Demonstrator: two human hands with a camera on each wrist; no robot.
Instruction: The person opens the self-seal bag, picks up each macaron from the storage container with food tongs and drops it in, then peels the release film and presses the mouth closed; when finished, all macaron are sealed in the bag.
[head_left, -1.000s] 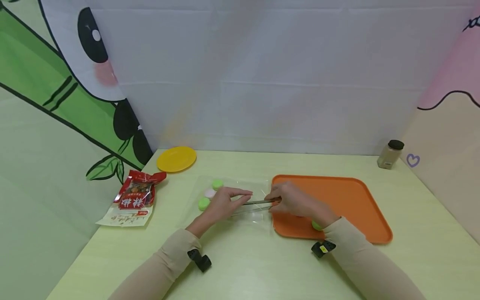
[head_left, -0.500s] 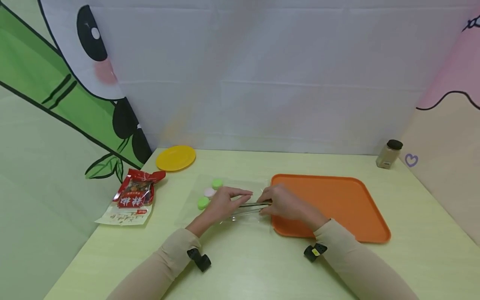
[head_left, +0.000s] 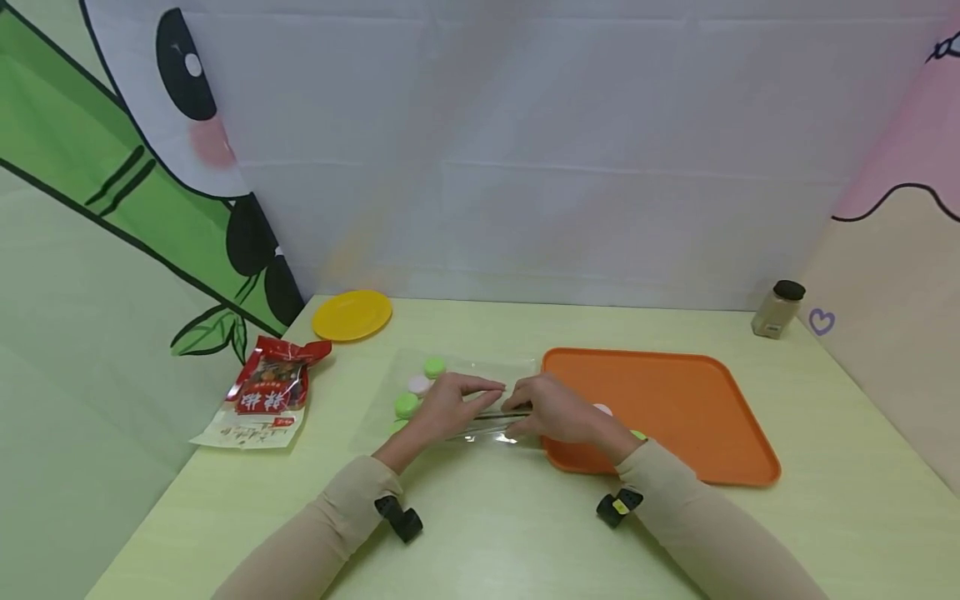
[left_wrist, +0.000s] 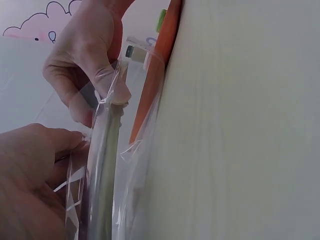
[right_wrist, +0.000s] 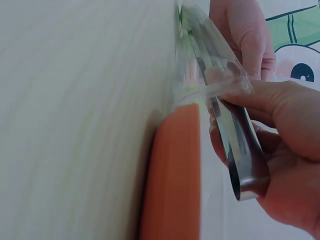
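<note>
A clear plastic bag (head_left: 517, 367) lies flat on the table with several round macaron-like pieces in it, such as a green one (head_left: 434, 367) and a pale pink one (head_left: 418, 385). My left hand (head_left: 448, 408) pinches the bag's upper layer near its mouth, lifting it. Metal tongs (right_wrist: 245, 165) reach through that mouth, gripped by my right hand (head_left: 558, 408) near their bent end. The tips of the tongs are inside the bag, close to a green piece (right_wrist: 187, 22); whether they touch it I cannot tell.
An orange tray (head_left: 675, 400) sits right of the bag, bearing a pale pink piece (head_left: 602, 409) and a green one (head_left: 638, 434), partly hidden by my right arm. A yellow plate (head_left: 352, 316), a red food packet (head_left: 270, 392) and a black-capped jar (head_left: 778, 310) stand farther out.
My right hand has moved left from the tray's edge, pushing the tongs deeper into the bag. My left hand stays where it was, still pinching the bag.
</note>
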